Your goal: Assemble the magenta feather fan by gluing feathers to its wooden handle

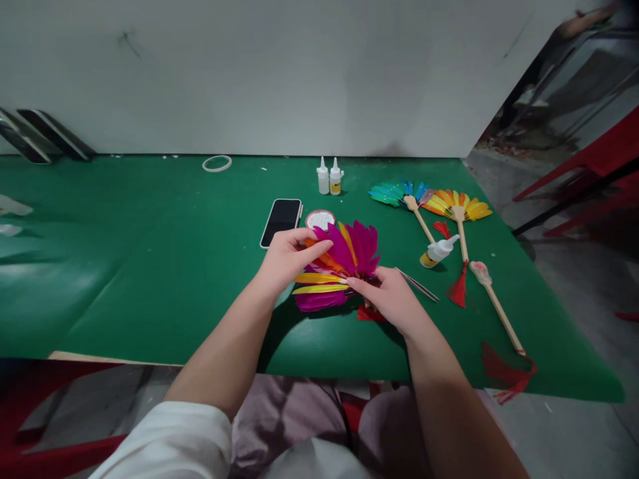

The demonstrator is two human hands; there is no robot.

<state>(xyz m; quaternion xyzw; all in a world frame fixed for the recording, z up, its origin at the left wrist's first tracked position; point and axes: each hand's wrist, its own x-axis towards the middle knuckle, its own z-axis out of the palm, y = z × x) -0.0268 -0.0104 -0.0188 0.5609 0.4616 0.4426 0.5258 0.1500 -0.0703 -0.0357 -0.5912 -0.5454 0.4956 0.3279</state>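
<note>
A feather fan [357, 249] in magenta, yellow and orange is held just above the green table between my hands. My left hand [285, 258] is closed, thumb and fingers pinched on the feathers at the fan's upper left. My right hand [394, 296] grips the fan near its base, the thumb lying over the feather roots. A red tassel [372, 314] shows below that hand, while the fan's handle is hidden. Beside the right hand lie metal tweezers [418, 285]. Just behind the fan sits a round lid-like dish [320, 219] with white contents.
A phone [282, 223] lies behind my left hand. Two small glue bottles [329, 178] stand farther back; another glue bottle [439, 251] is tilted at right. Near it are a blue-green fan [402, 193], a yellow fan [458, 205] and a bare fan handle [502, 313]. A white wall [279, 80] bounds the table.
</note>
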